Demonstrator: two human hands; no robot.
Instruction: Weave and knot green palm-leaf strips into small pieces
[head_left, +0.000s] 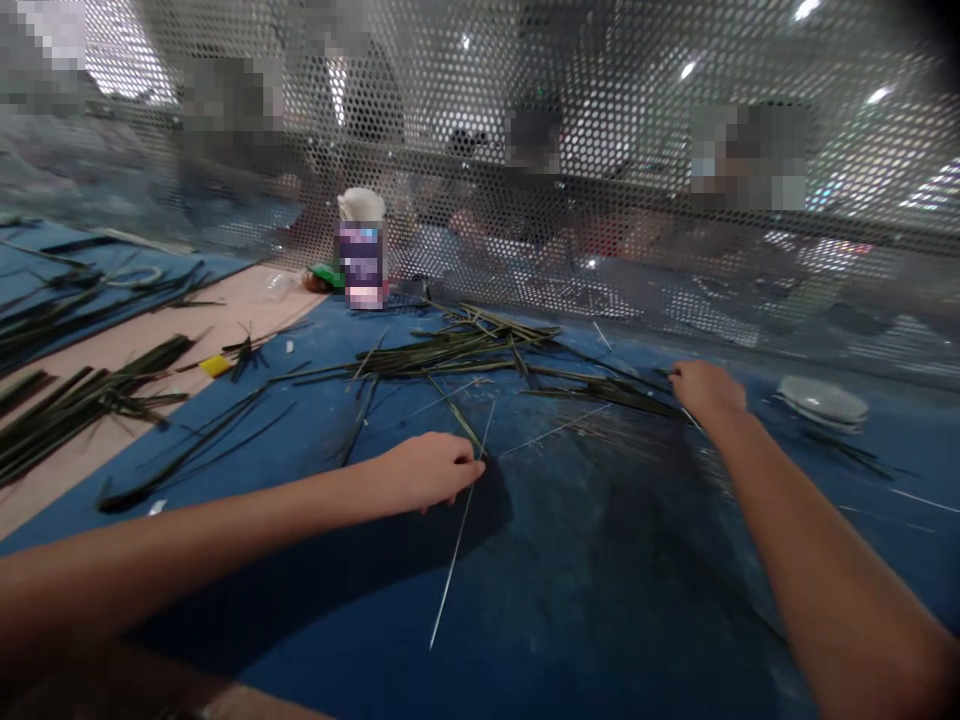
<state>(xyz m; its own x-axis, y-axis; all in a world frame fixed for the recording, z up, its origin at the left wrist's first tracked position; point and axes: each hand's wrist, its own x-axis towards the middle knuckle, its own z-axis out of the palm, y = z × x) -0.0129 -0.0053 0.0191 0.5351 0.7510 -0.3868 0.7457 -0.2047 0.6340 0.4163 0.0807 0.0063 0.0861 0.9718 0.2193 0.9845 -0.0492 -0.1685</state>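
My left hand [429,470] is closed in a pinch above the blue work surface. A thin, shiny, straight strand [452,570] runs through its fingertips and slants down toward me. One narrow green strip [457,415] reaches up to the same fingers from the pile behind. Farther off to the right, my right hand [711,390] is closed at the end of a bunch of dark green leaf-like strips [619,392]. What its fingers grip is too small to make out. The main pile of long green strips [442,350] lies beyond both hands.
A perforated metal screen [465,180] stands along the back, with people behind it. Near it are a white-topped container [361,210] and, at right, stacked clear lids [821,398]. More strips [112,400] and a yellow piece [216,366] lie at left.
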